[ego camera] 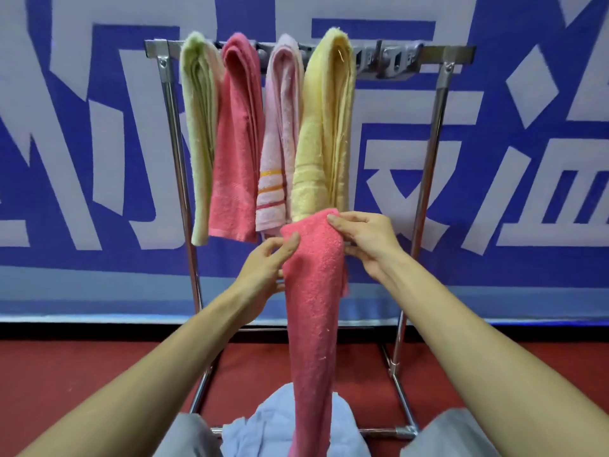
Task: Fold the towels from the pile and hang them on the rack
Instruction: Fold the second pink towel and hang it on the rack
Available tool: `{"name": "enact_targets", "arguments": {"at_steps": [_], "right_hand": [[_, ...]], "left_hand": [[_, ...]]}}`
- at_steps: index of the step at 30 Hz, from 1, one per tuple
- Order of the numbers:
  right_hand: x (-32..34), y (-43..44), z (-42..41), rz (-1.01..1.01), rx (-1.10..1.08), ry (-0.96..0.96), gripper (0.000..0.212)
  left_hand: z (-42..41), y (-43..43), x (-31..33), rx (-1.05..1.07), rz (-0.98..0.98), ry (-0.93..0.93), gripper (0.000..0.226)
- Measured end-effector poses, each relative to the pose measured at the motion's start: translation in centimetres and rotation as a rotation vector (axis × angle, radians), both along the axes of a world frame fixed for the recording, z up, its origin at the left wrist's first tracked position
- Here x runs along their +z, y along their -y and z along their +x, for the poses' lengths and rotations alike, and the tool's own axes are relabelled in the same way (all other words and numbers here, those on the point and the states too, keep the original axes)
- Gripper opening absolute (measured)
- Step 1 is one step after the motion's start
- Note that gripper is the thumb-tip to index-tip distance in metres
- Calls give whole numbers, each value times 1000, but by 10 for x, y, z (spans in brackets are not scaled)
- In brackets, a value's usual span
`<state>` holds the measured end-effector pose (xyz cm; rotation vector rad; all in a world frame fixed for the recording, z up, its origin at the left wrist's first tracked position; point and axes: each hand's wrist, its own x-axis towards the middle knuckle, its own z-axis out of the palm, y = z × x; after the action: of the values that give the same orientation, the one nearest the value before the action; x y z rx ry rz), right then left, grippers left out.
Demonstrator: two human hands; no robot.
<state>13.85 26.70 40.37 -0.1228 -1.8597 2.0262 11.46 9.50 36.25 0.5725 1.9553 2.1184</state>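
coral towel (pixel 313 308), pinched by both hands, bottom cut off

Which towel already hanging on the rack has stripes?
The pale pink towel, third from the left, between the deep pink towel and the yellow towel. It alone has orange and red stripes near its lower end.

Rack bar (pixel 458 52) right end bare past yellow towel (pixel 326 127); left half crowded by four hung towels.
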Motion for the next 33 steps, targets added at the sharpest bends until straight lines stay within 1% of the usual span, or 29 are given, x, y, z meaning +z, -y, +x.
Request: {"name": "enact_targets", "arguments": {"at_steps": [2,4,7,11,13,15,17,21,26,28,30,31,33], "right_hand": [[-21,-3,0,-56,-4,29,25],[-42,-8,0,-80,-5,59,20],[-74,-17,-1,-55,7,106,8],[-113,-25,-5,-85,62,157,7],[-132,-26,-7,-106,81,187,10],[-149,-26,-10,-130,105,217,9],[-158,-23,-12,-116,136,238,8],[-158,-18,-11,-83,196,259,24],[-166,-4,0,-75,342,392,47],[-165,1,3,-129,370,387,52],[-163,4,5,-167,388,349,53],[-163,5,6,-167,403,318,49],[-165,5,10,-113,471,239,34]], "left_hand": [[2,-6,-12,57,-15,-79,18],[0,-11,-28,110,8,-105,10],[-3,-16,-57,149,23,-109,9],[-7,-21,-92,135,20,-60,8],[-9,-20,-107,131,14,-2,8],[-10,-17,-117,143,18,74,6],[-12,-17,-119,143,15,99,5],[-13,-15,-113,125,97,171,6],[-10,-8,-111,133,206,315,9],[-11,-3,-108,153,215,348,9],[-13,2,-106,176,231,385,9],[-14,5,-106,193,249,415,9],[-16,8,-107,212,298,501,10]]}}
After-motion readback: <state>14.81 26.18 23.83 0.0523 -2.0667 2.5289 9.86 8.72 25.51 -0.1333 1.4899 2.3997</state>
